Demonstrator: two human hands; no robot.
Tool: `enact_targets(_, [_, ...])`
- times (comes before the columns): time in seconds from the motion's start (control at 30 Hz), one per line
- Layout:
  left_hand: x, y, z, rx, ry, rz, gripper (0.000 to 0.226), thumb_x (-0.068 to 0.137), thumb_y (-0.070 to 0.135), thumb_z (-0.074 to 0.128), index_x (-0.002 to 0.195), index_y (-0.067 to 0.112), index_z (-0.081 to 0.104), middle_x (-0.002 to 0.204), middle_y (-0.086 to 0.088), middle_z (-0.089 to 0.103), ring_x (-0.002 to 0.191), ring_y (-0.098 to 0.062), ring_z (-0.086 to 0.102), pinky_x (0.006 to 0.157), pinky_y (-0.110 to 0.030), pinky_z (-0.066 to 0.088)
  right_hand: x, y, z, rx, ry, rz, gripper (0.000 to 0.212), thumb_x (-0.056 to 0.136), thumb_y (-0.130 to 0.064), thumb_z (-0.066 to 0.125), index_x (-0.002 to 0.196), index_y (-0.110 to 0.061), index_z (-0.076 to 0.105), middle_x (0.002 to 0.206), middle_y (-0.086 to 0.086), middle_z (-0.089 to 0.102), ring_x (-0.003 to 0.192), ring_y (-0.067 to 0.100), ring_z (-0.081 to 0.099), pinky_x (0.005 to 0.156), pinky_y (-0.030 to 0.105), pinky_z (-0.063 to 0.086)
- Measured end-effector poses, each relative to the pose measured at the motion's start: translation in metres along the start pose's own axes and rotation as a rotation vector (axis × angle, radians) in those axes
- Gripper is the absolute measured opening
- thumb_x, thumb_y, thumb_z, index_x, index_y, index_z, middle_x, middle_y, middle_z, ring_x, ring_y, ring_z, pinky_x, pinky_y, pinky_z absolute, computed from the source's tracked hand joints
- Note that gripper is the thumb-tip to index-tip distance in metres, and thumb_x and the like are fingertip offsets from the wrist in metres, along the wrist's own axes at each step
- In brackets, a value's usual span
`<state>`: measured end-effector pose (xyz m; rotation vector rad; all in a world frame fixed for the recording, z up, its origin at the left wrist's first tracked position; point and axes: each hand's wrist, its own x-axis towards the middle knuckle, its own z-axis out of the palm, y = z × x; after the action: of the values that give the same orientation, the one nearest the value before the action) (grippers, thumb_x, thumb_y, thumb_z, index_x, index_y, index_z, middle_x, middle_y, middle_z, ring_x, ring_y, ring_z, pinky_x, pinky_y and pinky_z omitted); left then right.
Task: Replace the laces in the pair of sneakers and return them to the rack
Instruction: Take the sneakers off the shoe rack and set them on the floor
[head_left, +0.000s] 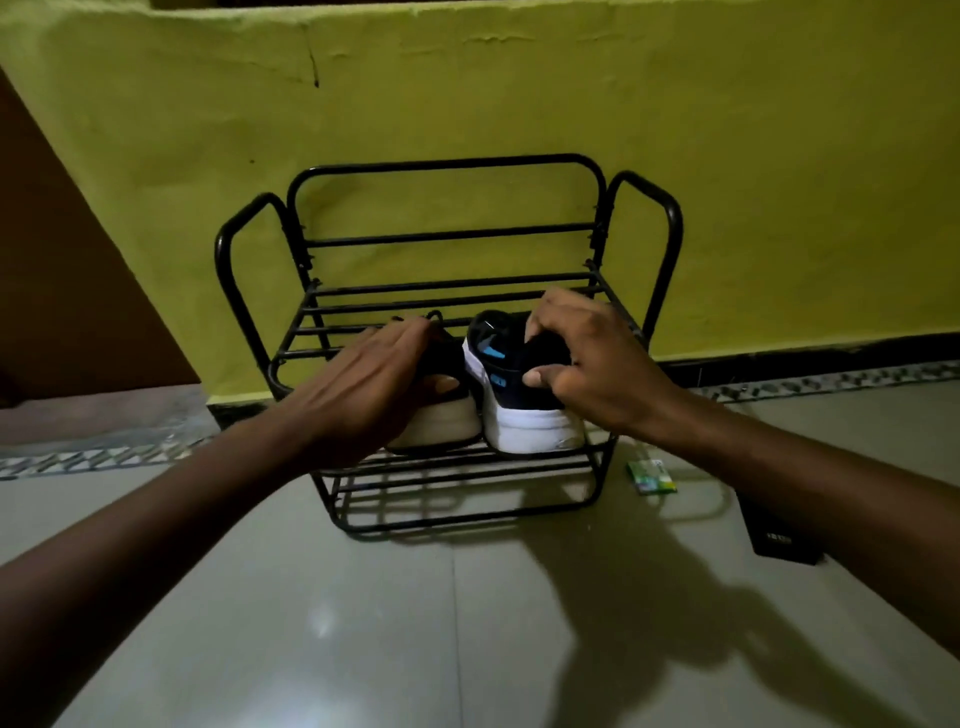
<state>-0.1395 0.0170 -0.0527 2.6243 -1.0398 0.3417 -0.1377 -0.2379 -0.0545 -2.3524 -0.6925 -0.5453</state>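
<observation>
Your left hand (374, 384) lies over the top of the left sneaker (441, 421), fingers curled down across its collar in a hold. Most of that shoe is hidden under your palm, with only the pale heel sole showing below your knuckles. Just to the right of that hand, and nearly touching its mate, stands the right sneaker (519, 415), black with a white sole and blue marks. Your right hand (592, 364) pinches its heel collar, thumb on the near side and fingers hooked over the far rim. Both shoes sit heel toward you on the upper shelf of the black metal rack (447, 166). No laces show from here, so I cannot tell whether the relacing is done. Judging by the twin grips, you are either lifting the pair off or seating it. In either case, keep both soles flat across the bars so that neither heel drops between them, and move the two together. Low to the right of your right wrist, a small green packet (652, 475) lies on the floor; keep the shoes off it.
</observation>
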Motion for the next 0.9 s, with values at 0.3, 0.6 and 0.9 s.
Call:
enact_targets(0.3, [-0.053,0.058,0.003,-0.061,-0.008,0.063,0.013,0.100,0.044,0.042,0.104,0.034,0.034,0.093,0.013,0.044,0.084,-0.006,0.033,0.077,-0.012,0.031,-0.082,-0.044,-0.015,0.111,0.015,-0.029,0.024,0.068,-0.016,0.071,0.087,-0.008,0.060,0.091,0.004,0.063,0.086,0.026,0.060,0.074,0.045,0.050])
enact_targets(0.6, [-0.106,0.069,0.077,-0.159,-0.070,0.071,0.012,0.101,0.041,0.051,0.105,0.034,0.042,0.097,0.018,0.049,0.089,-0.004,0.046,0.076,-0.016,0.032,-0.154,-0.031,0.039,0.204,-0.066,-0.026,0.023,0.066,-0.007,0.070,0.086,-0.009,0.059,0.090,0.003,0.062,0.085,0.023,0.060,0.074,0.042,0.049])
enact_targets(0.9, [-0.140,0.040,0.194,-0.132,-0.059,0.006,0.023,0.095,0.037,0.060,0.096,0.032,0.038,0.087,0.013,0.047,0.073,-0.012,0.043,0.064,-0.030,0.035,-0.212,0.036,0.143,0.253,-0.170,0.083,0.031,0.069,0.015,0.067,0.089,-0.004,0.055,0.094,0.006,0.057,0.084,0.024,0.056,0.072,0.042,0.049])
